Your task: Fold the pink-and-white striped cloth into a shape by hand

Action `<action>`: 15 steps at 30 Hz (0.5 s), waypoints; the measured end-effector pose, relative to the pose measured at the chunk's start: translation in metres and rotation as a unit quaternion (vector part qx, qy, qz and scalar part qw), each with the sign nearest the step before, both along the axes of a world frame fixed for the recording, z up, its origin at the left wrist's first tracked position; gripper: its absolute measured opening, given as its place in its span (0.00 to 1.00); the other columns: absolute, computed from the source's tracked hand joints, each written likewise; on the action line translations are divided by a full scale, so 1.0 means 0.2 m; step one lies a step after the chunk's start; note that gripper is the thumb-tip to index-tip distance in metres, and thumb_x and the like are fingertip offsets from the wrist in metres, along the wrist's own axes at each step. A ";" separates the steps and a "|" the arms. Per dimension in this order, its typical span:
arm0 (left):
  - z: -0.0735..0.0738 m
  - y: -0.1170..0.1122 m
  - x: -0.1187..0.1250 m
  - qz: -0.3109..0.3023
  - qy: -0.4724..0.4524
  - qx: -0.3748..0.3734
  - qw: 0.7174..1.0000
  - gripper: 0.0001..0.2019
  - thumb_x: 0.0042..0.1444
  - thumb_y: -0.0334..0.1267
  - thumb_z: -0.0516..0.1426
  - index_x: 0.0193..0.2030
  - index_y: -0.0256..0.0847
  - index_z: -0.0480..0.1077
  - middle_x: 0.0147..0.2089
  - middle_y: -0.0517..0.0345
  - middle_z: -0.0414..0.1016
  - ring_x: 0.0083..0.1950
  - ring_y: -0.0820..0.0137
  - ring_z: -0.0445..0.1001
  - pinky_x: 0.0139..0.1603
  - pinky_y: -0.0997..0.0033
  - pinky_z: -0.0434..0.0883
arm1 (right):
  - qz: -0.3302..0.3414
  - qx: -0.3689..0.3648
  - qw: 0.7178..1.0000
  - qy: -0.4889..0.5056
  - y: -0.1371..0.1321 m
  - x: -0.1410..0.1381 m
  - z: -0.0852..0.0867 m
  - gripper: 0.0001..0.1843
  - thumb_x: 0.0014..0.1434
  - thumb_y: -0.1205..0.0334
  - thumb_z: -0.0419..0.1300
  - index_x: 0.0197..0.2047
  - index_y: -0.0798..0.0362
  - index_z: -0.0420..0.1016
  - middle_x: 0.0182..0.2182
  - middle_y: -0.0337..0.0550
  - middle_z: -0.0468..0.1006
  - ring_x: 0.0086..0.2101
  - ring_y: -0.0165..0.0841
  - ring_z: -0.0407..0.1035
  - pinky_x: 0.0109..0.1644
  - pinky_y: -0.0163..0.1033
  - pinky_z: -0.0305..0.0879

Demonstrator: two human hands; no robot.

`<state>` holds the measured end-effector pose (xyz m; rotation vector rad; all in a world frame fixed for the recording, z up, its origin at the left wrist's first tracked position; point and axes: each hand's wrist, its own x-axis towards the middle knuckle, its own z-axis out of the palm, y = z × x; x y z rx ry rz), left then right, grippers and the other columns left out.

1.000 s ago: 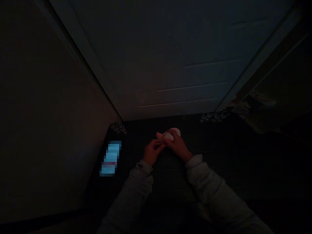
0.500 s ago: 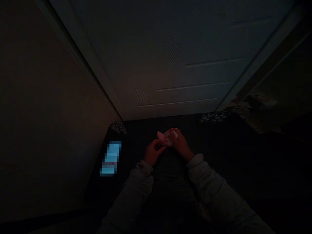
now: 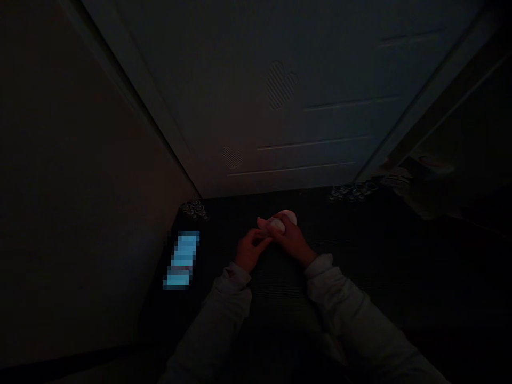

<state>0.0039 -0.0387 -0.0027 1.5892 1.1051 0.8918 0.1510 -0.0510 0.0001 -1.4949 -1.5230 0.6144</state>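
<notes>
The scene is very dark. My right hand (image 3: 291,239) is closed round a small pale, pinkish-white rounded object (image 3: 280,223), held just above a dark striped surface (image 3: 360,256). My left hand (image 3: 250,249) sits right beside it with fingers curled in a pinch, its fingertips meeting the object's left end. What the object is cannot be made out. Both arms wear light grey sleeves.
A glowing blue phone screen (image 3: 182,260) lies left of my hands. Small piles of shiny metal rings rest at the back left (image 3: 194,208) and back right (image 3: 352,191). A white door (image 3: 280,106) with heart patterns stands behind, a wall (image 3: 80,213) to the left.
My right hand tilted the pale object up half a second ago and has brought it back down; the left hand stays pinched at its end.
</notes>
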 end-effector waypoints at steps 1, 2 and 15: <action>0.00 0.00 0.00 -0.002 0.001 0.005 1.000 0.12 0.45 0.41 0.59 0.36 0.39 0.66 0.33 0.58 0.73 0.35 0.71 0.71 0.37 0.69 0.66 | -0.002 0.002 1.000 0.001 0.00 0.00 0.00 0.18 0.52 0.52 0.52 0.44 0.53 0.63 0.42 0.47 0.68 0.42 0.37 0.64 0.45 0.42 0.61; 0.00 0.00 0.00 -0.004 0.003 0.011 1.000 0.12 0.45 0.41 0.58 0.36 0.39 0.66 0.32 0.58 0.73 0.34 0.71 0.71 0.36 0.70 0.66 | -0.007 0.004 1.000 0.004 0.00 0.00 0.00 0.17 0.53 0.53 0.51 0.44 0.53 0.63 0.41 0.47 0.68 0.42 0.36 0.64 0.45 0.42 0.61; 0.00 0.00 0.00 -0.022 0.017 0.031 0.999 0.12 0.45 0.39 0.59 0.37 0.39 0.66 0.33 0.59 0.73 0.33 0.73 0.69 0.34 0.73 0.65 | -0.052 0.004 0.997 0.056 0.01 0.01 -0.02 0.15 0.56 0.53 0.47 0.41 0.53 0.64 0.38 0.46 0.70 0.39 0.34 0.66 0.43 0.40 0.62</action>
